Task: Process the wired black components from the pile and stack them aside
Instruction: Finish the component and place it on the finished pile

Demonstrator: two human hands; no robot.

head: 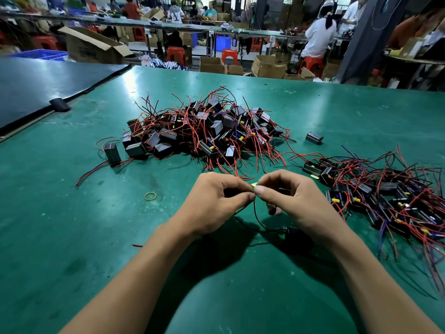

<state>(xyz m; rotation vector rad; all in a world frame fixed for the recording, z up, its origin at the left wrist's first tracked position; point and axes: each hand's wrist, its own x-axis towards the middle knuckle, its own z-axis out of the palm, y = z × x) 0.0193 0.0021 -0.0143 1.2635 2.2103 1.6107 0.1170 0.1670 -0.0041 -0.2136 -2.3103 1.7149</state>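
A big pile of black box components with red and black wires [204, 131] lies in the middle of the green table [72, 237]. A second, flatter heap of the same parts [385, 198] spreads along the right. Just in front of me, my left hand [214, 203] and my right hand [296, 201] meet fingertip to fingertip, both pinching the thin wires and a small yellow-green piece [254, 185] of one component. Its wires loop down to a black body [290, 231] lying on the table under my right wrist, mostly hidden.
A yellow rubber band [151, 196] lies left of my hands. One loose black box [314, 137] sits right of the pile, another [112, 153] at its left edge. A dark panel [48, 78] covers the far-left table. Cardboard boxes, red stools and workers fill the background.
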